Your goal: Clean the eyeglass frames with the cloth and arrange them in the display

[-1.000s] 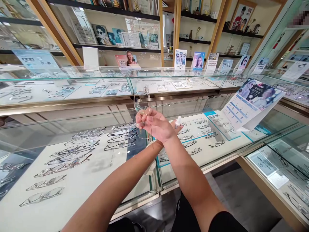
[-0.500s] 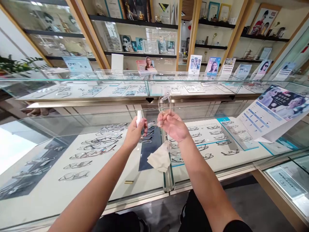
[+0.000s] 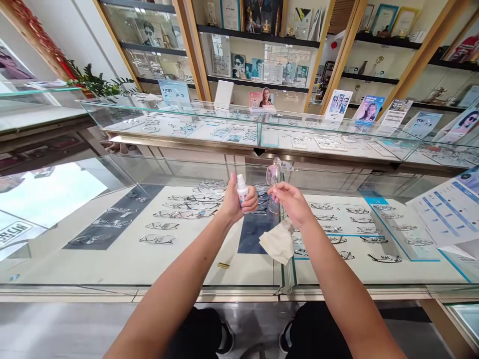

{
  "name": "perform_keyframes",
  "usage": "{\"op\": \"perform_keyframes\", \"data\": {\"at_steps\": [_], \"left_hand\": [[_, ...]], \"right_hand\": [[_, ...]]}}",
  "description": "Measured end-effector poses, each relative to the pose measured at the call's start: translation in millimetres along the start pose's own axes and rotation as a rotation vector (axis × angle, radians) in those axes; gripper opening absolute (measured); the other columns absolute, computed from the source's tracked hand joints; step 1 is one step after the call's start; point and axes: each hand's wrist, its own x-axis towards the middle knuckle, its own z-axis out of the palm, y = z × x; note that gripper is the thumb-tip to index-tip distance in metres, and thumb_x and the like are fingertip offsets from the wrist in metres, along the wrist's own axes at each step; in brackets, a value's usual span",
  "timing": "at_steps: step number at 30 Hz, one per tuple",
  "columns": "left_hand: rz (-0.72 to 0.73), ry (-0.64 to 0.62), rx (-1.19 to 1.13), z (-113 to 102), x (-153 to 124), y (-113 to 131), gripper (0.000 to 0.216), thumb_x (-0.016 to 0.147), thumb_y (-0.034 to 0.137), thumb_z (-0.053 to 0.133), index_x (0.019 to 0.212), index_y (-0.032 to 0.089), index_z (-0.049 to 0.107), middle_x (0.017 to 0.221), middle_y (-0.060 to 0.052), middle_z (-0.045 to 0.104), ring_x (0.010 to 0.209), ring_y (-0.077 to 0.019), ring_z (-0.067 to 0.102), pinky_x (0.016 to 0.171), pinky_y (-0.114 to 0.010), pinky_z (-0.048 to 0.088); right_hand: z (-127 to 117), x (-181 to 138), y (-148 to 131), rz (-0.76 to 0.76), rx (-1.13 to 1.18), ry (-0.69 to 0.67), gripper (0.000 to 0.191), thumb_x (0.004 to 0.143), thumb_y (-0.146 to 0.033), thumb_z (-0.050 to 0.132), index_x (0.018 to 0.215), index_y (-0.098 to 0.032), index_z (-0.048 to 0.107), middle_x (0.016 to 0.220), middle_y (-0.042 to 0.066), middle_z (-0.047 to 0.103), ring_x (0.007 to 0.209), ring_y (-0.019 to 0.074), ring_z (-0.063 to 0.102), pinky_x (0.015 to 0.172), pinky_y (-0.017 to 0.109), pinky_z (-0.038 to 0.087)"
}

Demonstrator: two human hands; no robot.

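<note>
My left hand (image 3: pixel 239 200) is wrapped round a small white spray bottle (image 3: pixel 242 189), held upright with its nozzle toward the right. My right hand (image 3: pixel 294 203) pinches a pair of thin-rimmed glasses (image 3: pixel 274 180) by the frame, lenses raised just right of the bottle. A pale cleaning cloth (image 3: pixel 277 242) hangs from under the same hand. Both hands hover over the glass display counter (image 3: pixel 239 291).
Rows of eyeglass frames (image 3: pixel 175 213) lie inside the counter under the glass. A second glass case (image 3: pixel 262 142) stands behind it, with leaflet stands (image 3: pixel 339 104) on top. A tilted brochure (image 3: pixel 447 209) rests at the right. Wall shelves hold pictures and trophies.
My arms uncrossed: the left hand brought the bottle from behind my right wrist to the left of the glasses. The view swung left and the hands drew closer together.
</note>
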Motion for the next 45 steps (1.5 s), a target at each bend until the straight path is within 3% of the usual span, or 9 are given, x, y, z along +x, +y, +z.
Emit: {"op": "perform_keyframes", "data": {"at_steps": [4, 11, 17, 27, 34, 40, 45], "left_hand": [[0.022, -0.012, 0.066, 2.1, 0.6, -0.4, 0.088, 0.082, 0.104, 0.044, 0.047, 0.023, 0.043, 0.039, 0.004, 0.028, 0.034, -0.0078, 0.029, 0.044, -0.027, 0.024], [0.115, 0.289, 0.402, -5.3, 7.1, -8.3, 0.079, 0.085, 0.092, 0.051, 0.048, 0.023, 0.045, 0.038, 0.003, 0.032, 0.037, -0.008, 0.029, 0.043, -0.025, 0.022], [0.11, 0.313, 0.488, -8.2, 6.6, -13.3, 0.077, 0.088, 0.089, 0.049, 0.048, 0.023, 0.044, 0.039, 0.003, 0.033, 0.038, -0.0082, 0.03, 0.045, -0.027, 0.022], [0.11, 0.215, 0.556, 1.4, 1.7, -16.4, 0.082, 0.088, 0.093, 0.05, 0.046, 0.023, 0.045, 0.04, 0.004, 0.03, 0.038, -0.0086, 0.029, 0.047, -0.029, 0.02], [0.052, 0.091, 0.732, 4.4, -1.7, -18.9, 0.078, 0.095, 0.084, 0.047, 0.047, 0.023, 0.042, 0.043, 0.001, 0.036, 0.043, -0.0105, 0.033, 0.051, -0.031, 0.024], [0.046, 0.048, 0.799, 13.0, -5.1, -21.4, 0.073, 0.096, 0.076, 0.05, 0.048, 0.023, 0.039, 0.045, 0.0, 0.039, 0.047, -0.0113, 0.034, 0.053, -0.031, 0.026], [0.094, 0.058, 0.774, 8.6, -3.2, -21.2, 0.081, 0.091, 0.092, 0.045, 0.05, 0.023, 0.042, 0.045, 0.001, 0.037, 0.044, -0.0111, 0.034, 0.05, -0.031, 0.025]], "right_hand": [[3.1, -0.2, 7.5, 0.046, -0.055, 0.024, 0.035, 0.077, -0.054, 0.094, 0.083, -0.024, 0.078, 0.092, 0.001, 0.078, 0.08, 0.0154, 0.054, 0.075, 0.031, 0.04], [10.9, -3.6, 13.6, 0.118, -0.089, -0.029, 0.037, 0.076, -0.057, 0.094, 0.083, -0.025, 0.077, 0.094, 0.002, 0.078, 0.083, 0.017, 0.056, 0.077, 0.033, 0.041], [14.4, -5.6, 16.9, 0.127, -0.052, -0.079, 0.037, 0.079, -0.057, 0.094, 0.082, -0.024, 0.077, 0.093, 0.002, 0.077, 0.081, 0.0165, 0.055, 0.077, 0.033, 0.042], [8.2, -2.1, 15.4, 0.119, 0.097, -0.038, 0.036, 0.075, -0.053, 0.098, 0.083, -0.024, 0.079, 0.096, 0.002, 0.078, 0.08, 0.0143, 0.058, 0.075, 0.029, 0.046], [3.5, 4.5, 16.1, 0.092, 0.236, 0.099, 0.034, 0.073, -0.048, 0.099, 0.083, -0.022, 0.079, 0.095, 0.002, 0.075, 0.074, 0.0116, 0.056, 0.066, 0.027, 0.046], [1.2, 4.9, 17.3, 0.078, 0.299, 0.092, 0.031, 0.075, -0.046, 0.098, 0.085, -0.022, 0.08, 0.094, 0.002, 0.074, 0.072, 0.011, 0.055, 0.066, 0.026, 0.048], [1.0, 4.7, 14.8, 0.084, 0.325, 0.089, 0.032, 0.073, -0.045, 0.1, 0.084, -0.023, 0.08, 0.097, 0.001, 0.074, 0.074, 0.0107, 0.056, 0.066, 0.025, 0.05]]}}
